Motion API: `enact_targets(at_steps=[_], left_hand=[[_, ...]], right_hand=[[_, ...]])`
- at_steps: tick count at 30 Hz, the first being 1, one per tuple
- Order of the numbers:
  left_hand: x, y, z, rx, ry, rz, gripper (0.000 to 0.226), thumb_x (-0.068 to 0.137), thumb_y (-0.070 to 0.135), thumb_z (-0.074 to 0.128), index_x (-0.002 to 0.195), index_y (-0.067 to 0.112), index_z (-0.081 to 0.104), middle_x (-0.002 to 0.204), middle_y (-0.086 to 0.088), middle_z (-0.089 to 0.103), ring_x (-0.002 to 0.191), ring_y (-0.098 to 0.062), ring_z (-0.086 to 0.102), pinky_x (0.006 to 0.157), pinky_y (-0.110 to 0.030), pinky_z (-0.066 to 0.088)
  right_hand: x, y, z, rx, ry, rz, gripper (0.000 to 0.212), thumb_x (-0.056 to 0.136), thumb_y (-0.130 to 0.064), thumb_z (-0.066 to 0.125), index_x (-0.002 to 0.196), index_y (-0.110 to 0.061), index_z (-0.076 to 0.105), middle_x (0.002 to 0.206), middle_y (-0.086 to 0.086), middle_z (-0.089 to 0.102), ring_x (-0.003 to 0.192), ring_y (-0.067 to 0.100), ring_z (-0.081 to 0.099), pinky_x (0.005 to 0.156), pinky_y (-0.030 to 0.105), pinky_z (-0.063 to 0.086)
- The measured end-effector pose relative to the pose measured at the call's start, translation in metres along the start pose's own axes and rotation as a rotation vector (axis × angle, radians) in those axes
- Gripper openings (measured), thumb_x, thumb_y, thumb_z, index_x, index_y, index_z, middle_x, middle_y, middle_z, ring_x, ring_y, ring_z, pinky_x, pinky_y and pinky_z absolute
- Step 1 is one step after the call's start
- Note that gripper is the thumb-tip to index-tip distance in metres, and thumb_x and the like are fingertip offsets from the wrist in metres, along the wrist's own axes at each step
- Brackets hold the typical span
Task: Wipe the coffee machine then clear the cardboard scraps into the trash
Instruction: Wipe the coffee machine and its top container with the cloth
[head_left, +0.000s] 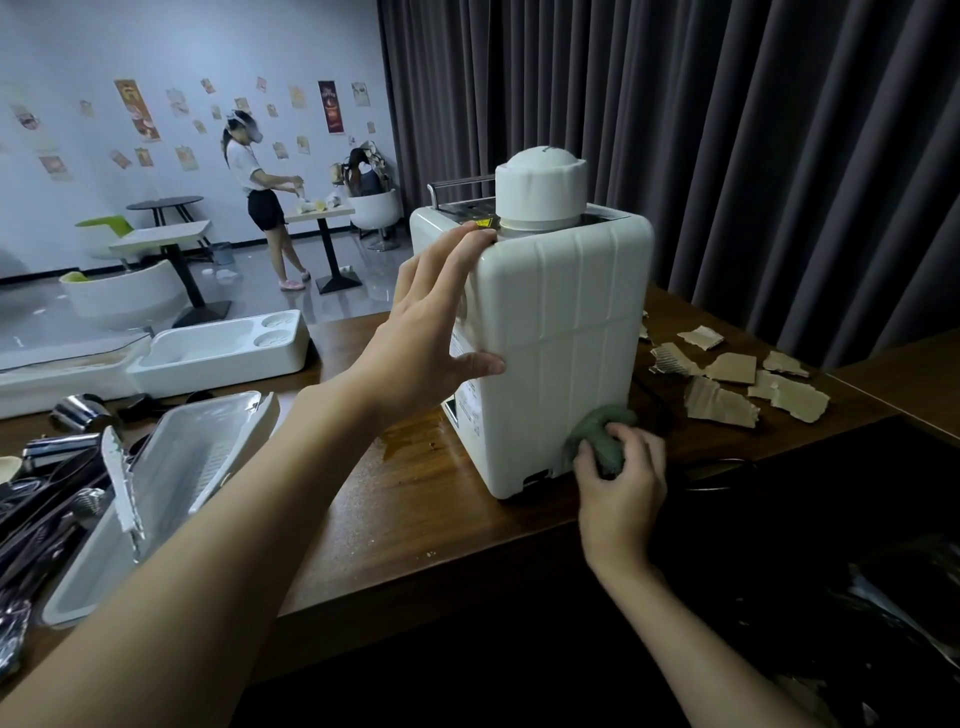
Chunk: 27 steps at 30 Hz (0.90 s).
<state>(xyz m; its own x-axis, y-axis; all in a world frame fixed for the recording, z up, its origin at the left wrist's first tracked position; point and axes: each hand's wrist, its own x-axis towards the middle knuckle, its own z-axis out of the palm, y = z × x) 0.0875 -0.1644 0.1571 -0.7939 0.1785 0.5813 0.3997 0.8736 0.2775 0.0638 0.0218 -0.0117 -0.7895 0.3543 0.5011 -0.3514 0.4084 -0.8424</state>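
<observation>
Beside the white tray (218, 371), spread left hand (431, 322) presses the coffee machine (561, 312); right hand (621, 478) clutches a cloth (597, 431).

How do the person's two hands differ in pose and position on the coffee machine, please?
The left hand lies open with spread fingers; the right hand is curled round a green cloth. The left hand braces the coffee machine high on its side, fingertips at the top edge; the right hand works low, near the base. Both act on the same white machine.
</observation>
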Motion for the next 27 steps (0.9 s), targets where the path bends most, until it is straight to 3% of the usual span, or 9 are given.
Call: enact_targets(at_steps=[3,9,11,13,16,21,27], left_hand=[[0.0,0.0,0.0,0.001,0.003,0.0,0.112,0.069,0.027,0.089,0.154,0.034,0.015,0.157,0.015,0.013,0.144,-0.019,0.013,0.112,-0.035,0.013],[0.0,0.001,0.0,0.002,0.006,-0.002,0.112,0.069,0.026,0.089,0.153,0.035,0.015,0.157,0.017,0.013,0.143,-0.017,0.014,0.112,-0.034,0.014],[0.0,0.001,-0.001,-0.002,0.003,-0.001,0.112,0.069,0.026,0.089,0.153,0.035,0.016,0.156,0.017,0.013,0.143,-0.016,0.014,0.112,-0.034,0.013],[0.0,0.001,-0.001,-0.002,0.0,-0.005,0.112,0.069,0.028,0.089,0.153,0.035,0.016,0.156,0.018,0.013,0.143,-0.016,0.013,0.112,-0.034,0.013],[-0.001,0.0,0.0,0.006,-0.001,-0.006,0.111,0.069,0.029,0.089,0.153,0.035,0.015,0.156,0.018,0.013,0.144,-0.016,0.013,0.112,-0.035,0.014],[0.0,0.0,0.0,0.005,0.006,-0.009,0.112,0.069,0.029,0.089,0.151,0.038,0.014,0.156,0.019,0.013,0.144,-0.016,0.012,0.112,-0.038,0.015],[-0.001,0.003,-0.001,-0.002,0.023,-0.023,0.113,0.067,0.025,0.09,0.152,0.037,0.016,0.155,0.02,0.014,0.144,-0.016,0.014,0.117,-0.04,0.015]], right_hand=[[-0.026,-0.009,0.009,-0.005,-0.059,-0.102,0.031,0.078,-0.007,0.078,0.107,-0.004,0.067,0.112,0.006,0.055,0.103,0.019,0.058,0.087,0.012,0.041],[-0.041,-0.017,0.013,-0.034,-0.165,-0.296,0.033,0.073,-0.008,0.082,0.102,-0.003,0.068,0.109,0.008,0.056,0.101,0.014,0.055,0.092,0.011,0.04],[-0.027,-0.018,0.006,-0.04,-0.168,-0.272,0.032,0.074,-0.008,0.081,0.103,-0.004,0.068,0.111,0.008,0.057,0.101,0.013,0.055,0.089,0.018,0.047],[-0.004,-0.02,-0.003,-0.026,-0.109,-0.127,0.035,0.078,-0.008,0.078,0.109,-0.006,0.064,0.115,0.008,0.057,0.104,0.015,0.054,0.084,0.028,0.05],[0.027,-0.02,-0.014,0.004,-0.022,0.019,0.047,0.082,-0.013,0.074,0.124,-0.012,0.054,0.121,0.008,0.056,0.109,0.015,0.051,0.082,0.026,0.044],[0.021,-0.026,-0.01,0.003,-0.004,-0.037,0.041,0.082,-0.01,0.074,0.121,-0.005,0.062,0.115,0.008,0.054,0.104,0.013,0.052,0.082,0.017,0.043],[-0.023,-0.047,0.009,0.063,-0.159,-0.316,0.043,0.076,-0.009,0.08,0.116,-0.001,0.065,0.107,0.008,0.053,0.099,-0.004,0.042,0.092,-0.004,0.031]])
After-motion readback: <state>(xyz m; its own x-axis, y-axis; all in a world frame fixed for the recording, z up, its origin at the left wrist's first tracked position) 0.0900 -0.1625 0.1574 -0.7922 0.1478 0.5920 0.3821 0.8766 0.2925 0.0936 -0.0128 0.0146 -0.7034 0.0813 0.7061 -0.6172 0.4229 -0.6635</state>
